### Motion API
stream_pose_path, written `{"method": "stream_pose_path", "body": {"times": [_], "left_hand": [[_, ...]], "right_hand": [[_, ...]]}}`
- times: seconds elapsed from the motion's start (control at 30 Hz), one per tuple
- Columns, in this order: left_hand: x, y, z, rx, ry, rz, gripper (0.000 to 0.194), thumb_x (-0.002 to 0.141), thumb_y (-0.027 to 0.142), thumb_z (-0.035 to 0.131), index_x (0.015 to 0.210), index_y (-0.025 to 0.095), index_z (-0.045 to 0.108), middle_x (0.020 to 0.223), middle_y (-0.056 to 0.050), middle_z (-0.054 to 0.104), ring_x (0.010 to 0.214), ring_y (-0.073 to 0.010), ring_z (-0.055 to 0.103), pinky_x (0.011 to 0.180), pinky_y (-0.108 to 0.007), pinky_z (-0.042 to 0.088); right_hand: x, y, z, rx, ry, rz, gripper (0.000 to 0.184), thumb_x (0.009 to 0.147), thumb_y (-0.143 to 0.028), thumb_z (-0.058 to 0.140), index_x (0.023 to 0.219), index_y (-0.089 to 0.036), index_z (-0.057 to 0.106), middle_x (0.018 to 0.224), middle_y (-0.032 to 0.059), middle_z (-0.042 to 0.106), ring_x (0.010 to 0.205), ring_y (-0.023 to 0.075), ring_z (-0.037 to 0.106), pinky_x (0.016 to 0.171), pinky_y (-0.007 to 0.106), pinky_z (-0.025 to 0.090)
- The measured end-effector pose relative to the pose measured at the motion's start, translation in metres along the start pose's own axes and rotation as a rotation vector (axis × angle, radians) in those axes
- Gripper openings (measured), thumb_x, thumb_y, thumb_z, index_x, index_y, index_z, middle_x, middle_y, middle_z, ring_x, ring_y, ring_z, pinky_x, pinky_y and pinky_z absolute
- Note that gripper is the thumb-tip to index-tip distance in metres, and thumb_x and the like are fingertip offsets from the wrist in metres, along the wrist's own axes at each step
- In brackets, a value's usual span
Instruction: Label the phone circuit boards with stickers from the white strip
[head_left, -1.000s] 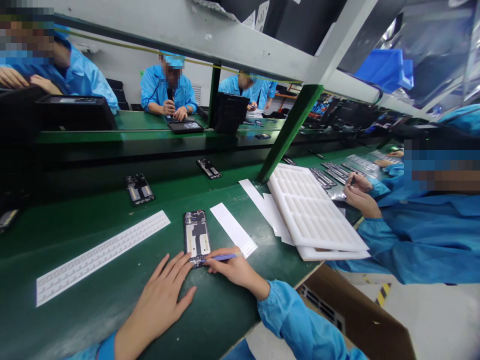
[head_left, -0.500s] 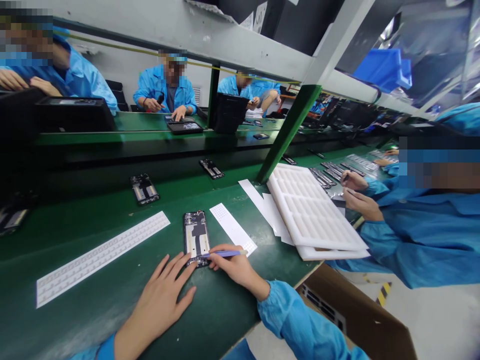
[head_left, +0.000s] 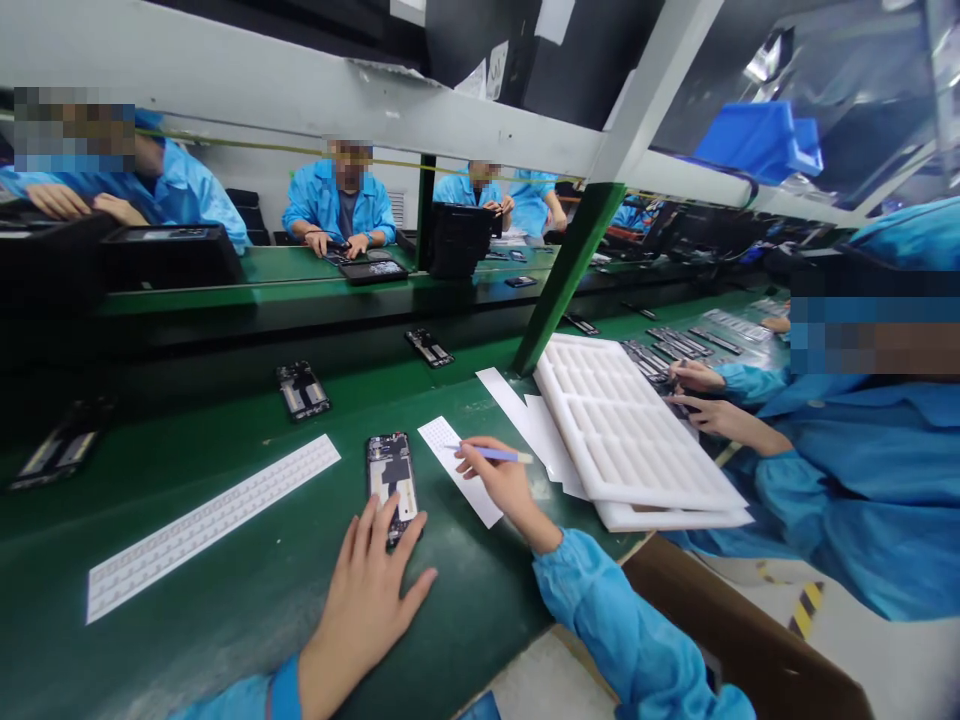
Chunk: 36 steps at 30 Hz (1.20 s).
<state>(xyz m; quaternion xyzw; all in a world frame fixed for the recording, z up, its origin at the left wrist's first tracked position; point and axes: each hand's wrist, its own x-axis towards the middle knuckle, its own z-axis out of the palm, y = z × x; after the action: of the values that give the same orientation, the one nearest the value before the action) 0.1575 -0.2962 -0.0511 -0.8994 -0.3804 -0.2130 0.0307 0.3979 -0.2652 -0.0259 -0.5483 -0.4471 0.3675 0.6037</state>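
An opened phone frame (head_left: 391,478) lies on the green bench in front of me. My left hand (head_left: 371,590) lies flat with fingers spread, its fingertips on the phone's near end. My right hand (head_left: 501,485) is closed round a thin blue tool (head_left: 491,454), whose tip rests over a short white strip of small parts (head_left: 454,462) just right of the phone.
A long white parts strip (head_left: 210,523) lies at left. Stacked white foam trays (head_left: 628,430) sit at right, beside a co-worker's hands (head_left: 701,395). More phone frames (head_left: 302,389) lie on the belt behind. A green post (head_left: 570,265) rises mid-bench. A cardboard box (head_left: 750,640) stands below right.
My right hand lifted the blue tool off the phone's near end and moved it right and away onto the short white strip. My left hand shifted onto the phone's near end.
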Motion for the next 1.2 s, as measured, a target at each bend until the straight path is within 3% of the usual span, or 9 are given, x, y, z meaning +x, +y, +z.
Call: {"method": "stream_pose_path", "body": {"times": [0.23,0.43,0.53,0.63,0.7,0.83,0.93,1.07,1.2], "left_hand": [[0.077,-0.007,0.015,0.11,-0.106,-0.056,0.028,0.091,0.019,0.045,0.103,0.027,0.069,0.14,-0.009,0.05,0.123,-0.0362,0.047,0.081,-0.053,0.052],[0.192,-0.058,0.029,0.1,-0.129,-0.188,0.029,0.093,0.028,0.042,0.105,0.024,0.069,0.141,-0.015,0.044,0.125,-0.0387,0.038,0.082,-0.059,0.049],[0.225,-0.091,0.035,0.061,-0.189,-0.246,0.032,0.093,0.033,0.043,0.111,0.028,0.068,0.146,-0.011,0.04,0.131,-0.0367,0.033,0.09,-0.058,0.046],[0.225,-0.128,0.032,0.053,-0.22,-0.424,0.045,0.094,0.045,0.038,0.135,0.032,0.053,0.152,-0.013,0.03,0.135,-0.0412,0.026,0.093,-0.069,0.038],[0.217,-0.149,0.026,0.078,-0.222,-0.622,0.056,0.094,0.047,0.035,0.143,0.023,0.044,0.151,-0.022,0.026,0.134,-0.049,0.024,0.088,-0.077,0.033],[0.211,-0.169,0.017,0.064,-0.288,-0.847,0.052,0.089,0.044,0.042,0.132,0.018,0.056,0.14,-0.029,0.036,0.124,-0.0538,0.036,0.079,-0.074,0.037],[0.225,-0.164,0.01,0.031,-0.301,-0.85,0.046,0.089,0.039,0.043,0.129,0.024,0.057,0.141,-0.024,0.037,0.122,-0.0499,0.039,0.077,-0.067,0.041],[0.236,-0.153,-0.019,0.004,-0.307,-0.783,0.047,0.092,0.039,0.034,0.122,0.017,0.062,0.136,-0.022,0.039,0.121,-0.0512,0.037,0.078,-0.062,0.044],[0.19,-0.122,-0.041,0.004,-0.337,-0.613,0.041,0.091,0.045,0.037,0.111,0.027,0.067,0.137,-0.013,0.038,0.119,-0.0434,0.038,0.085,-0.059,0.046]], "right_hand": [[0.051,0.031,-0.038,-0.001,0.265,0.055,0.051,0.073,-0.062,0.07,0.087,-0.013,0.067,0.074,0.0074,0.07,0.056,0.0166,0.064,0.048,0.027,0.053],[0.052,0.04,-0.035,0.004,0.183,0.042,0.046,0.076,-0.058,0.068,0.086,-0.013,0.068,0.071,0.0056,0.069,0.054,0.0151,0.064,0.045,0.024,0.051],[0.051,0.038,-0.033,0.04,0.12,0.089,0.041,0.075,-0.054,0.071,0.084,-0.014,0.068,0.068,0.0048,0.069,0.053,0.0153,0.065,0.047,0.024,0.052],[0.049,0.033,-0.029,0.084,0.058,0.123,0.038,0.075,-0.05,0.074,0.082,-0.013,0.069,0.065,0.0047,0.069,0.053,0.0149,0.065,0.049,0.024,0.054],[0.046,0.03,-0.023,0.114,0.013,0.127,0.037,0.075,-0.049,0.074,0.081,-0.013,0.069,0.065,0.0049,0.07,0.054,0.0152,0.066,0.049,0.023,0.054],[0.043,0.031,-0.01,0.108,-0.088,0.102,0.032,0.077,-0.045,0.073,0.081,-0.013,0.069,0.068,0.0053,0.071,0.055,0.0144,0.066,0.048,0.021,0.053],[0.043,0.039,-0.006,0.033,-0.099,0.112,0.028,0.079,-0.04,0.07,0.079,-0.012,0.069,0.065,0.0051,0.07,0.048,0.0122,0.063,0.046,0.02,0.051],[0.046,0.047,-0.007,-0.002,-0.105,0.11,0.02,0.079,-0.032,0.067,0.079,-0.012,0.07,0.066,0.005,0.07,0.053,0.0137,0.065,0.051,0.022,0.052],[0.043,0.042,-0.009,-0.043,-0.154,0.066,0.009,0.076,-0.021,0.063,0.075,-0.015,0.07,0.066,0.002,0.069,0.055,0.0125,0.063,0.054,0.021,0.05]]}}
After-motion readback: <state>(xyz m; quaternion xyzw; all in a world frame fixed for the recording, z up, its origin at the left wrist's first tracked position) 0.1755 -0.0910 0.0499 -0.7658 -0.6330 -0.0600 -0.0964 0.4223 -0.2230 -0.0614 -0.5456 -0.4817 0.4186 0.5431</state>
